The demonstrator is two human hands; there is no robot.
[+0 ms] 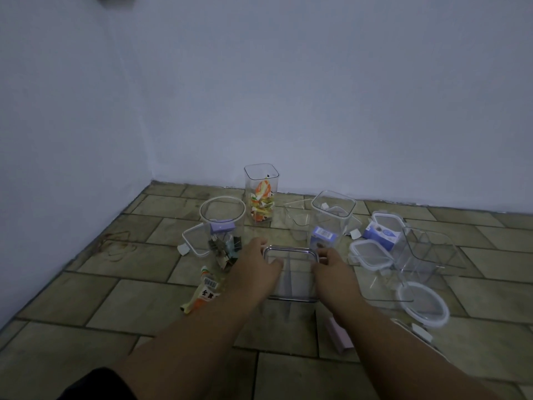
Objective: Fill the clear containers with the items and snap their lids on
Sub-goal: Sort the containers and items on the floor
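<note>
Head view: mid-floor, the left hand and right hand grip the container by its rim. A packet lies just left, lids right, and a tall jar stands at the floor's far edge.

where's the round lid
Head view: the round lid lies on the floor at the right, beside the right hand gripping the square container, just in front of a large clear container.
</note>
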